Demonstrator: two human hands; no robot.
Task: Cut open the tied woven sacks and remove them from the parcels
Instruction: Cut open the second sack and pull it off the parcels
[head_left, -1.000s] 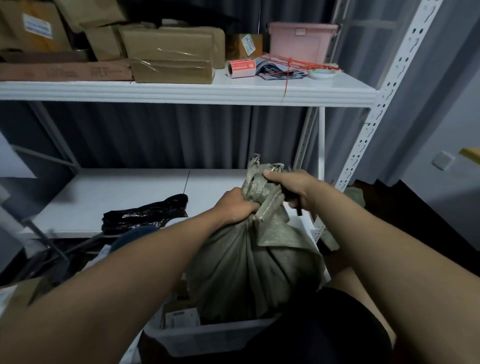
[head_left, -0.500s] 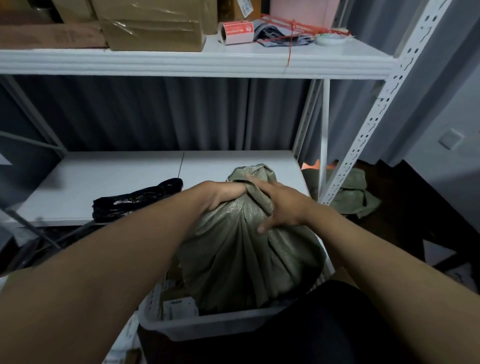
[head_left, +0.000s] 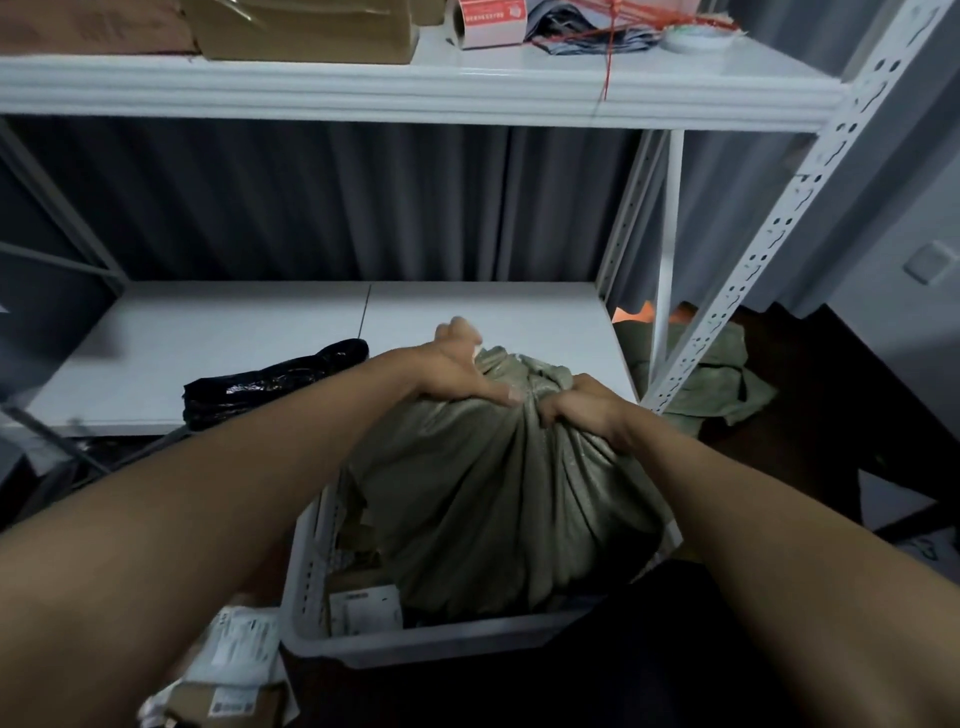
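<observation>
A dim storeroom with white metal shelving (head_left: 415, 93) against grey curtains: a person works at a tied woven sack (head_left: 498, 488) (olive-green, bulging) standing in a white plastic crate (head_left: 311, 597) below the lower shelf (head_left: 234, 338). The left hand (head_left: 457, 374) presses against the bunched neck with thumb across the cloth, its fingers blurred and seemingly loose; the right hand (head_left: 582, 410) clenches the gathered fabric just beside it. A black plastic bag (head_left: 270, 379) lies on the lower shelf.
</observation>
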